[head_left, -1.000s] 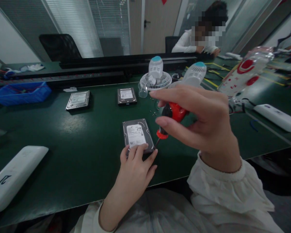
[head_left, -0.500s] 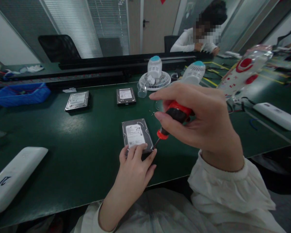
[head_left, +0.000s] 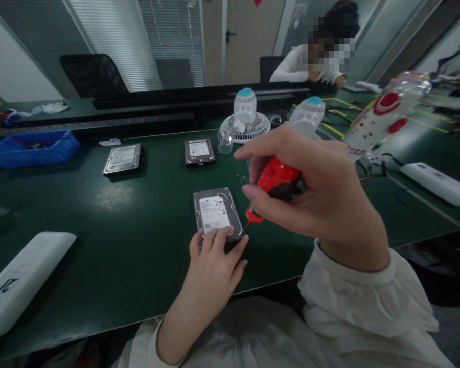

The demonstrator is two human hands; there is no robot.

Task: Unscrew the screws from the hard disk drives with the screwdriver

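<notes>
A hard drive (head_left: 214, 207) with a white label lies flat on the green table, its near edge covered by my left hand (head_left: 216, 260). The fingers of that hand curl over the edge and steady the drive, one fingertip close to the near right corner. Above and to the right, my right hand (head_left: 310, 184) is closed around the red and black handle of a screwdriver (head_left: 278, 176). Its thin shaft slants down to that same corner, where the tip meets the drive. Whether a screw sits under the tip cannot be made out.
Two more hard drives, one at left (head_left: 122, 158) and one behind (head_left: 199, 152), lie farther back. Several tiny screws (head_left: 241, 179) are scattered near a clear cup (head_left: 225, 142). White fans (head_left: 245, 122), a blue bin (head_left: 34, 148), a bottle (head_left: 387, 115) and white cases (head_left: 26, 276) stand around.
The screwdriver handle has turned in my right hand, showing more red now, and my right hand has shifted slightly. My left hand and the drive stay in place.
</notes>
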